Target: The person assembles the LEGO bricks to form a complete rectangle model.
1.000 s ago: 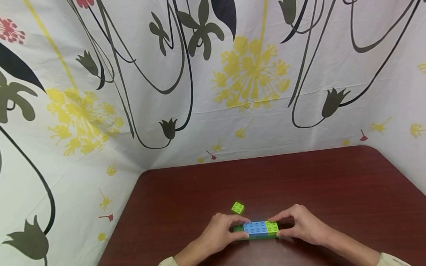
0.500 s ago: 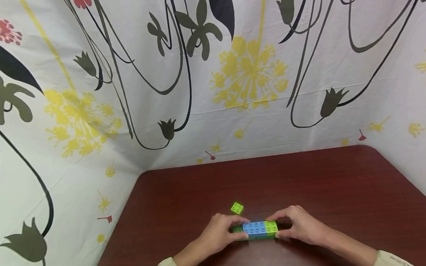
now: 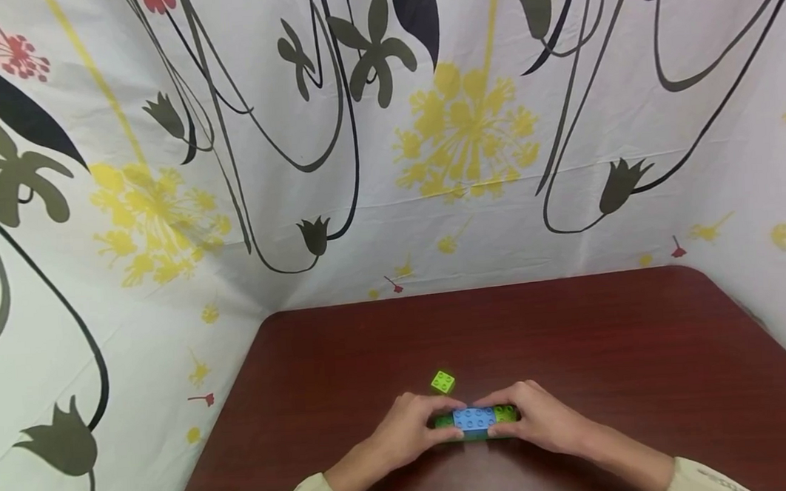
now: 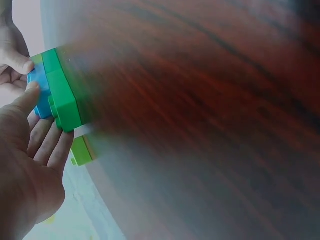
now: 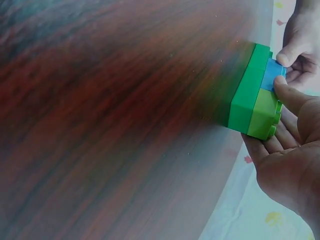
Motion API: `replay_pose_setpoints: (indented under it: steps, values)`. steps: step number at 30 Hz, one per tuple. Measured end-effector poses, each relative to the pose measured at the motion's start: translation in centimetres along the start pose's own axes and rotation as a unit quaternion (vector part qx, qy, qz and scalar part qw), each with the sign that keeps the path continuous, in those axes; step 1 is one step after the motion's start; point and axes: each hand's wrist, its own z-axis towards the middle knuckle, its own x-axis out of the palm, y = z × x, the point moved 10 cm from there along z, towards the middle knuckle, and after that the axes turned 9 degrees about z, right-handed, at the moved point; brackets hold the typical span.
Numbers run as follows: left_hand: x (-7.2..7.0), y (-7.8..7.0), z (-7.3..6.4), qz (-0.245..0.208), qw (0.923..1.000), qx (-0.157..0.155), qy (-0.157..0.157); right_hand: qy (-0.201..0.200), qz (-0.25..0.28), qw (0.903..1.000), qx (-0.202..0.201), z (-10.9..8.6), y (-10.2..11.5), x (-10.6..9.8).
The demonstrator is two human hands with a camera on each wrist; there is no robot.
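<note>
A blue toy building brick [image 3: 474, 419] and a lime brick [image 3: 505, 413] sit side by side on a lower layer of green bricks [image 4: 64, 95]. The left end of the green layer shows bare studs. My left hand [image 3: 406, 430] pinches the blue brick at its left end, thumb on the near side and fingers on the far side. From the right, my right hand [image 3: 542, 419] pinches the same blue brick, its thumb near the seam with the lime brick [image 5: 263, 114]. Both wrist views show the two thumbs close together on the blue side.
A loose lime brick [image 3: 443, 381] lies on the dark red wooden table [image 3: 571, 332], just beyond the stack. White cloth [image 3: 364, 202] with printed flowers hangs behind the table and along its sides.
My right hand has slid left, from the lime brick at the stack's right end to the blue brick. The left hand keeps its pinch, and the bricks stay together.
</note>
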Motion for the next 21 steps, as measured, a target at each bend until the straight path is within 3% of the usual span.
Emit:
replay_pose_setpoints:
  steps: [7,15,21]
  values:
    - [-1.0,0.8,0.2,-0.019,0.9998,0.004,0.007,-0.005,-0.009,0.9999,0.001,0.1,-0.2,-0.1]
    - [-3.3,3.8,1.2,-0.096,0.9937,-0.025,-0.052,-0.012,-0.019,0.9997,-0.013,0.1,0.2,-0.3]
    - [-2.6,6.1,1.9,-0.120,0.9897,-0.068,-0.040,-0.009,-0.022,0.9997,-0.008,0.1,0.0,-0.4]
